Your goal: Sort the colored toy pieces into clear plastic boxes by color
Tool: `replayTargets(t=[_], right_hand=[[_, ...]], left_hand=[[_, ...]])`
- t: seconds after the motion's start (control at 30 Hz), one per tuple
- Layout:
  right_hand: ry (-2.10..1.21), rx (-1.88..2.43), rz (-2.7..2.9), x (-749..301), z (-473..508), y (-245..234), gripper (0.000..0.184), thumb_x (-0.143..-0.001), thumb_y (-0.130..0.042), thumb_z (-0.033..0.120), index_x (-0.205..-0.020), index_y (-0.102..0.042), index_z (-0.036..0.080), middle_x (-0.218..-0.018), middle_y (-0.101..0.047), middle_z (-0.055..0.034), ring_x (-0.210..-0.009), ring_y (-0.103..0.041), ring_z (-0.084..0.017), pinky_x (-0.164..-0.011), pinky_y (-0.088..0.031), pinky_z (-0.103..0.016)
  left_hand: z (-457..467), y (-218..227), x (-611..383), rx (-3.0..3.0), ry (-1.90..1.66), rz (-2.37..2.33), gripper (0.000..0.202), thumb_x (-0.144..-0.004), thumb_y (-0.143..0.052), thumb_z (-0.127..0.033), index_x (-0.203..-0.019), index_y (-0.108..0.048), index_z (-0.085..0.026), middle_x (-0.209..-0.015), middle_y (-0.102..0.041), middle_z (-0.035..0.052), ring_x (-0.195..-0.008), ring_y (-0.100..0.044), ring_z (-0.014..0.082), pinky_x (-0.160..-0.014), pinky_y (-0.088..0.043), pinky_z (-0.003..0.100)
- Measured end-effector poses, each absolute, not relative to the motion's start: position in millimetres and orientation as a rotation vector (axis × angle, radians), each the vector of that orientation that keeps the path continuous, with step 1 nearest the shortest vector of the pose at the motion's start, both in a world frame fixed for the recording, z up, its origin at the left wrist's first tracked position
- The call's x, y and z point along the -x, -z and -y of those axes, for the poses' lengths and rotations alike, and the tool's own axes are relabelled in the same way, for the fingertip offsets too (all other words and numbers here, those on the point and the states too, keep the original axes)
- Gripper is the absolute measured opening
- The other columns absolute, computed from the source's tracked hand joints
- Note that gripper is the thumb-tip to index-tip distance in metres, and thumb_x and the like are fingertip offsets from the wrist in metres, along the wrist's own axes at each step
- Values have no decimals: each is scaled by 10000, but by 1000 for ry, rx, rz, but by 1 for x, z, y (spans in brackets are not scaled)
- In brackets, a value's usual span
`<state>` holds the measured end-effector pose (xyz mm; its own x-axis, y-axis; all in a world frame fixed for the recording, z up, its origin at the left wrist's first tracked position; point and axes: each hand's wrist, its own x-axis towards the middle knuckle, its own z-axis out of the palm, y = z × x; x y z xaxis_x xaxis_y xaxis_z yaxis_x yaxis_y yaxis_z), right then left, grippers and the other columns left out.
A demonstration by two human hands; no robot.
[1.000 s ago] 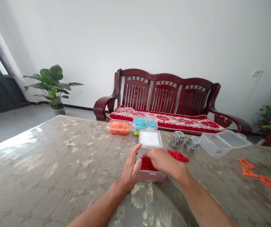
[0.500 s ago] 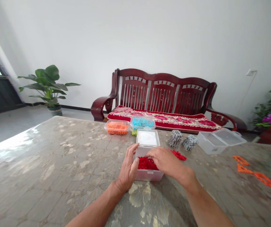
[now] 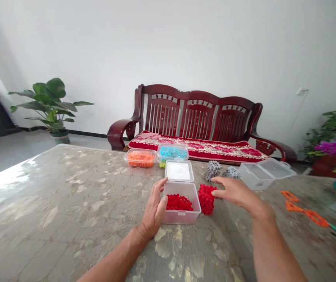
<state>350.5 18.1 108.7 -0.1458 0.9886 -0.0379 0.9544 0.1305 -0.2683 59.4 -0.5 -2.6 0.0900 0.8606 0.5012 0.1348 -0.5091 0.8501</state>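
My left hand (image 3: pixel 153 209) grips the left wall of a clear plastic box (image 3: pixel 182 219), its fingertips at the rim and the thumb along the side. Red interlocking plastic pieces (image 3: pixel 179 202) fill the bottom of this box, whose lid (image 3: pixel 179 171) is swung open at the back. Just right of the box stands a block of joined red pieces (image 3: pixel 205 199). My right hand (image 3: pixel 234 192) is at the block's upper right edge, with thumb and fingers apart. The thumb tip meets or overlaps the block; firm contact cannot be made out.
Tubs of orange pieces (image 3: pixel 141 158) and blue pieces (image 3: pixel 173 152) stand toward the back. Grey piece clusters (image 3: pixel 213 170) and another open clear box (image 3: pixel 256 176) are on the right. Joined orange pieces (image 3: pixel 304 209) lie farther right. A wooden bench (image 3: pixel 198 117) stands beyond the table.
My right hand has left the inside of the box and moved right, to the red block. The block, mostly covered or elsewhere before, now shows plainly. My left hand stays on the box.
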Motion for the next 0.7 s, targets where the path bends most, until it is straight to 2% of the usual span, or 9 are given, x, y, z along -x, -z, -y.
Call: replayTargets(t=[0.23, 0.43, 0.53, 0.7], right_hand=[[-261, 1888, 2383, -322, -15, -110, 583, -722, -667, 288, -1299, -622, 222, -1313, -648, -97, -1203, -584, -280, -1013, -427, -391], [-134, 1913, 2395, -314, -10, -114, 486, -748, -619, 244, -1232, -664, 236, -1228, -695, -93, -1138, -625, -283, -960, -454, -389], [-65, 1902, 2316, -311, -4, -124, 474, -764, -619, 270, -1235, -663, 238, -1219, -700, -87, -1091, -644, -275, -937, -466, -382], [-106, 1612, 2369, -285, 6, -133, 469, -781, -621, 259, -1249, -644, 265, -1235, -688, -54, -1092, -623, -238, -956, -449, -360]], left_hand=[[1, 2, -59, -1741, -1479, -982, 475, -1004, -385, -424, -1429, -416, -216, -1431, -466, 119, -1303, -460, 291, -1095, -361, 477], [1, 3, -59, -1752, -1485, -967, 472, -1004, -380, -415, -1436, -412, -226, -1438, -459, 112, -1311, -446, 286, -1099, -350, 475], [1, 4, -59, -1754, -1487, -972, 468, -1006, -376, -413, -1434, -409, -227, -1438, -458, 110, -1310, -447, 285, -1096, -351, 467], [0, 5, -59, -1781, -1483, -969, 463, -1013, -359, -407, -1441, -394, -231, -1431, -455, 111, -1310, -439, 282, -1095, -343, 467]])
